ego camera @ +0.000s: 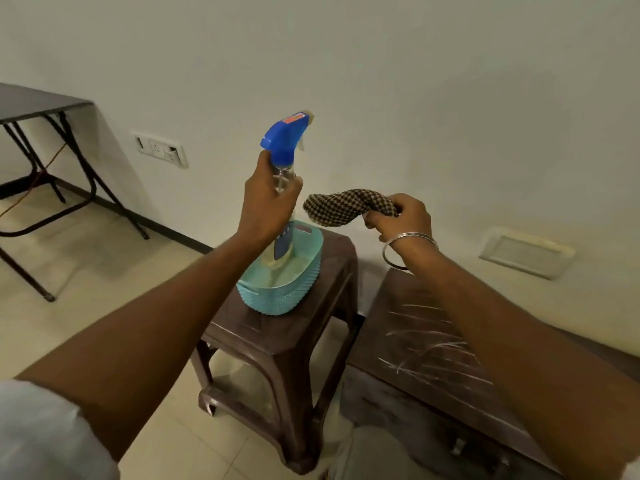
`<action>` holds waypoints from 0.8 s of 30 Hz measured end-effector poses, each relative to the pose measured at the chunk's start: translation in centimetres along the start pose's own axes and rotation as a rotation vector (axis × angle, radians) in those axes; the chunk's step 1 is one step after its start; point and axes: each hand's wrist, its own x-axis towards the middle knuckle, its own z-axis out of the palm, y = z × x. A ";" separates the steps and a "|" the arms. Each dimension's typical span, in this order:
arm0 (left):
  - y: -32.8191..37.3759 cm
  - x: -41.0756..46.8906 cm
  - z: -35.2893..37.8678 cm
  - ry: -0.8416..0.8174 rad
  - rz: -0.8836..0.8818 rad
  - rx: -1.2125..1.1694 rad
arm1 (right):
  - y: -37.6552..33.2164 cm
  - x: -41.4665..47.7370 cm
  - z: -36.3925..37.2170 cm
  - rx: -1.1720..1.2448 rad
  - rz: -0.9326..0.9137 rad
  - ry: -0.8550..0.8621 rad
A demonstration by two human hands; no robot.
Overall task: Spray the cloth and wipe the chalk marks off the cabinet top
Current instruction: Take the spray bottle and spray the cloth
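while the left hand (268,199) wraps the neck of the clear spray bottle (284,188) just under its blue trigger head (282,138), the bottle stands upright above the teal plastic basket (298,289), its lower end hanging within the basket's opening, though whether it touches the bottom is hard to tell. the nozzle faces right, toward the checked brown cloth (346,207), which the right hand (401,214) pinches at one bunched end so the rest reaches out leftward into the likely spray path. both grips are closed: the left clamped on the bottle neck, the right on the cloth; no finger visibly sits on the trigger, so spraying looks about to begin. the basket rests near the far edge of a brown plastic stool (284,348). just right of the stool, the dark cabinet top (408,292) carries white chalk marks (426,344) across its middle, unwiped, under the right forearm. a metal bangle (408,244) circles the right wrist.
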 end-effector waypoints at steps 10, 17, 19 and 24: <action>8.9 -5.2 11.3 -0.142 0.068 -0.138 | 10.7 -6.5 -12.8 0.692 0.468 0.095; 7.6 -13.2 21.6 -0.329 -0.052 -0.230 | 19.2 -10.8 -18.1 0.730 0.469 0.239; 6.7 -15.5 23.5 -0.390 -0.052 -0.231 | 21.1 -11.8 -19.1 0.776 0.479 0.256; 5.6 -18.6 26.4 -0.522 -0.052 -0.275 | 25.2 -14.0 -21.0 1.196 0.625 0.284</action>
